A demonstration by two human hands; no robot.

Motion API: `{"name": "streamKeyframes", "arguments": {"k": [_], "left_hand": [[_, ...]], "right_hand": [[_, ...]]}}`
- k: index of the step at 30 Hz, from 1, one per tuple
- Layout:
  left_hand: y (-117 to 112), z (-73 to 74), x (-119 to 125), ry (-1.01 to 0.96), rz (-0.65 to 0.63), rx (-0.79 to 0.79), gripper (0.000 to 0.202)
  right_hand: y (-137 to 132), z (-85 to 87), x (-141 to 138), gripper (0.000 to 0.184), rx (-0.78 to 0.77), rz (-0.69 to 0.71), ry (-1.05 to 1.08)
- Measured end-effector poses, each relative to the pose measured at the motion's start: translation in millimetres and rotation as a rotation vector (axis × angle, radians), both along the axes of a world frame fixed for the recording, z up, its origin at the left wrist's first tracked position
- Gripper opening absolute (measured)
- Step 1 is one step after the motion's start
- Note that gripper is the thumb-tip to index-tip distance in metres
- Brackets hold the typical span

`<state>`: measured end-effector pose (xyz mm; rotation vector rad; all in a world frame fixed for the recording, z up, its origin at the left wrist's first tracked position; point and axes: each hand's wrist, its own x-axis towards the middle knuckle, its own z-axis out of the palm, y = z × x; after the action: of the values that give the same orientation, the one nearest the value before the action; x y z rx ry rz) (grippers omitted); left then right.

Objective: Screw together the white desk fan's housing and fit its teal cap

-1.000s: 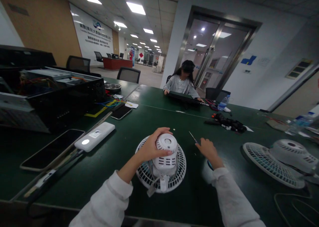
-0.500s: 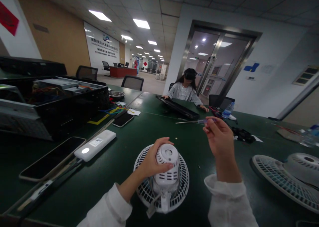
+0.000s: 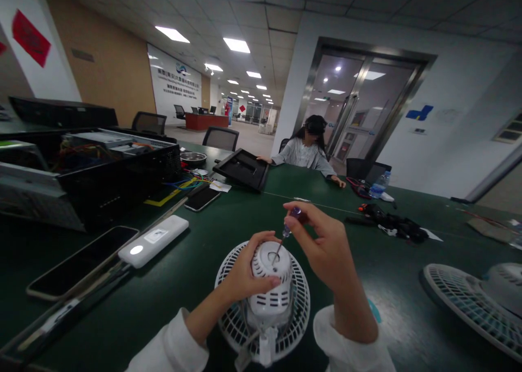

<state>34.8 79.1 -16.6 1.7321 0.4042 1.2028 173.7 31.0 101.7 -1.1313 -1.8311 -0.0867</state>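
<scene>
A white electric fan (image 3: 269, 301) lies grille-down on the green table in front of me, its motor housing facing up. My left hand (image 3: 247, 277) is wrapped round the left side of that housing, thumb across the front. Between the thumb and fingers of my right hand (image 3: 320, 239) is a screwdriver (image 3: 287, 229) with a clear purple handle. Its shaft slants down to the left, and the tip meets the round recess on top of the housing. Whether it sits on a screw I cannot tell.
Left of the fan lie a white power bank (image 3: 154, 241), two phones and an opened computer case (image 3: 89, 176). A second fan (image 3: 468, 301) is at the right. Across the table a person (image 3: 304, 146) touches a black monitor (image 3: 243, 169). A water bottle (image 3: 380, 186) stands farther right.
My right hand has come left and down, bringing the screwdriver from the air onto the fan's housing. The left hand keeps its grip. Across the table, the monitor has shifted left and turned.
</scene>
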Motion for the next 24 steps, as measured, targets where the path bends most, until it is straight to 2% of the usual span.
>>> {"name": "streamKeyframes", "arguments": {"k": [14,20,24], "left_hand": [[-1.0,1.3,0.1,-0.014,-0.021,-0.023,0.073],[-1.3,1.2,0.5,-0.018,-0.035,-0.032,0.072],[-1.7,2.3,0.1,0.012,-0.001,-0.021,0.072]], "right_hand": [[-0.3,-0.8,5.0,0.016,-0.055,0.021,0.003],[-3.5,0.4,3.8,0.016,-0.043,0.018,-0.012],[-7.1,2.9,1.2,0.017,-0.021,0.041,-0.053]]}}
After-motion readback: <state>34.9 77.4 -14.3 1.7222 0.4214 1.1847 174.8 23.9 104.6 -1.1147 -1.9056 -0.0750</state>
